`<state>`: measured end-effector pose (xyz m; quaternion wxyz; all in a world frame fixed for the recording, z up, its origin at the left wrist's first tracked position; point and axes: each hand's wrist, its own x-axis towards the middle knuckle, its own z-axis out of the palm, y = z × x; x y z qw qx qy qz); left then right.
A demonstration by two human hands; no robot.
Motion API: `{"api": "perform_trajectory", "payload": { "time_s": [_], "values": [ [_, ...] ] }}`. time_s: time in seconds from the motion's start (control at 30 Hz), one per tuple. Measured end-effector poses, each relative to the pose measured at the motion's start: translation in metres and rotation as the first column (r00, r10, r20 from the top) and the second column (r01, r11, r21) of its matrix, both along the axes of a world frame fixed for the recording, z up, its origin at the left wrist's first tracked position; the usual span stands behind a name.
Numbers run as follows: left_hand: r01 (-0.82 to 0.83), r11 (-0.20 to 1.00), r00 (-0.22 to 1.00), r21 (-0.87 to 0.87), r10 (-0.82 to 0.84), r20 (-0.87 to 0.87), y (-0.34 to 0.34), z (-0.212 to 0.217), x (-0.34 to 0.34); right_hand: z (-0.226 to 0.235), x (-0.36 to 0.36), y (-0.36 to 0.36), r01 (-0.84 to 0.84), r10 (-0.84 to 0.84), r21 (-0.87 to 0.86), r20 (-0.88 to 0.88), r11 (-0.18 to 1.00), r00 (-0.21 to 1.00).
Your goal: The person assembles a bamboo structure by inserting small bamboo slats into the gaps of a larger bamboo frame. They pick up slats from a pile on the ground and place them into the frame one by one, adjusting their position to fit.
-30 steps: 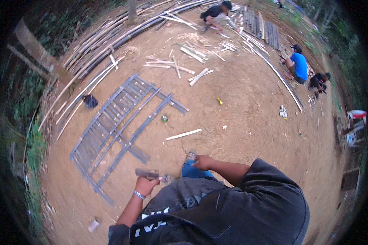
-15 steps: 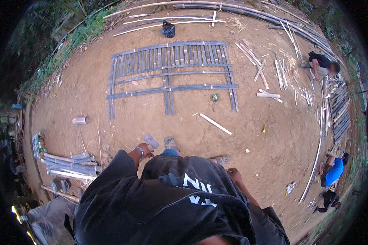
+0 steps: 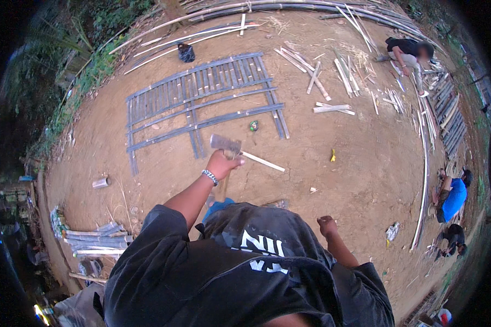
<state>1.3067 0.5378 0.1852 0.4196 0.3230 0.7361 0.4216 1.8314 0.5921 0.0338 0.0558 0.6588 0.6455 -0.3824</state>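
Observation:
My left hand (image 3: 222, 163), with a chain bracelet at the wrist, grips a hatchet (image 3: 223, 143) close under its grey metal head. The wooden handle hangs down below the fist toward my leg. Out to the right, my right hand (image 3: 327, 224) is curled closed over the bare dirt, and nothing shows in it. Beyond the hatchet a pale bamboo strip (image 3: 263, 161) lies on the ground. Farther off, a flat frame of dark bamboo slats (image 3: 202, 103) rests on the dirt.
Split bamboo pieces (image 3: 333, 108) lie scattered at the far right. A short bamboo tube (image 3: 100, 182) and a bamboo stack (image 3: 95, 240) are on the left. A small green object (image 3: 253, 126) sits near the frame. Co-workers (image 3: 454, 199) crouch along the right side.
My left hand has lifted the hatchet from near my foot, up and forward. My right hand has moved outward from my side. The view has turned somewhat.

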Motion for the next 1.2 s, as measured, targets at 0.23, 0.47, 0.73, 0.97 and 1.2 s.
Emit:
{"api": "perform_trajectory", "payload": {
  "time_s": [0.23,0.47,0.73,0.97,1.2],
  "values": [
    [-0.089,0.884,0.996,0.458,0.077,0.045,0.078,0.134,0.105,0.004,0.062,0.025,0.195,-0.199,-0.044,-0.152,0.980,0.968],
    [0.137,0.572,0.979,0.809,0.047,-0.200,0.085,0.179,0.152,0.210,-0.098,0.076,0.239,-0.093,0.096,-0.734,0.966,0.672],
    [0.541,0.107,0.840,0.834,-0.106,-0.532,0.100,0.225,0.164,0.382,-0.133,0.068,0.108,0.679,0.724,-0.681,0.682,0.274],
    [0.662,0.044,0.749,0.748,-0.072,-0.659,0.105,0.243,0.170,0.409,-0.126,0.063,0.080,0.746,0.774,-0.628,0.627,0.221],
    [0.728,0.026,0.685,0.685,-0.049,-0.727,0.117,0.232,0.172,0.399,-0.119,0.063,0.100,0.770,0.833,-0.543,0.544,0.335]
  ]
}}
